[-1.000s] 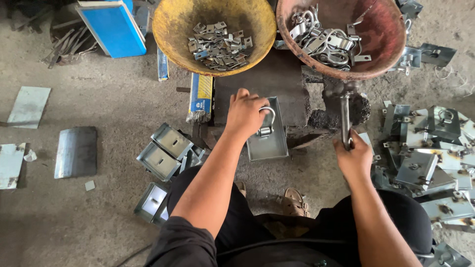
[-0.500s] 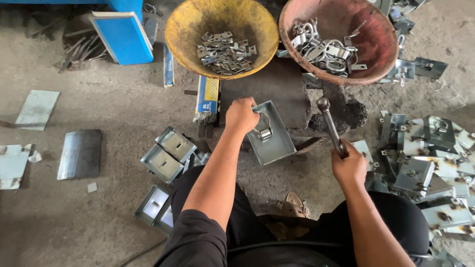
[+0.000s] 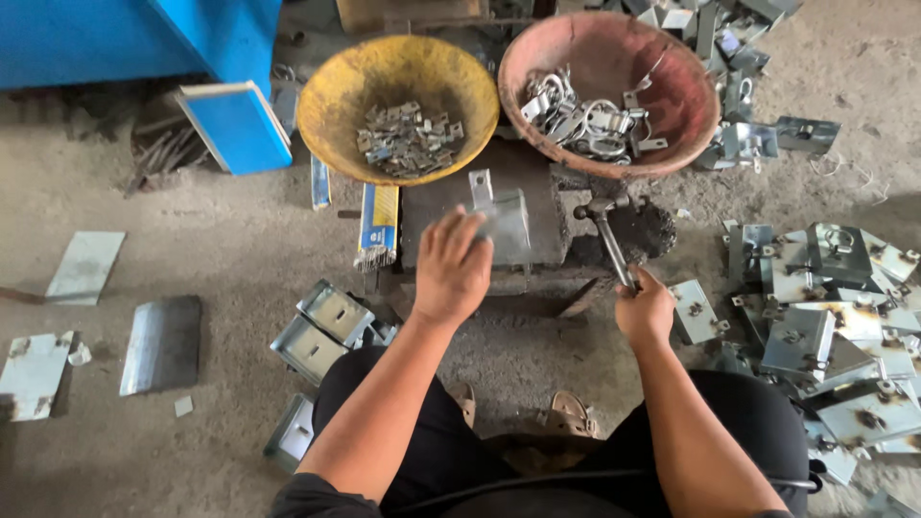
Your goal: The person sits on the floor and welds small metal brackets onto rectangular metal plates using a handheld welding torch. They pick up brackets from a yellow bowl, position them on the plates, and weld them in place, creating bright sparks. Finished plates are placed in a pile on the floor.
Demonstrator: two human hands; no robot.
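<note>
My left hand grips a folded metal plate, lifted and blurred above the dark steel block on the floor. My right hand is clenched around a hammer, its head resting near the block's right edge, below the red bowl.

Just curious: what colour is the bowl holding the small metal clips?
Yellow bowl, seen from the head view.

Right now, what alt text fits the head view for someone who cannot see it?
A seated person's left hand lifts a grey metal plate above a dark block while the right hand grips a hammer; yellow bowl and red bowl hold small metal parts.
</note>
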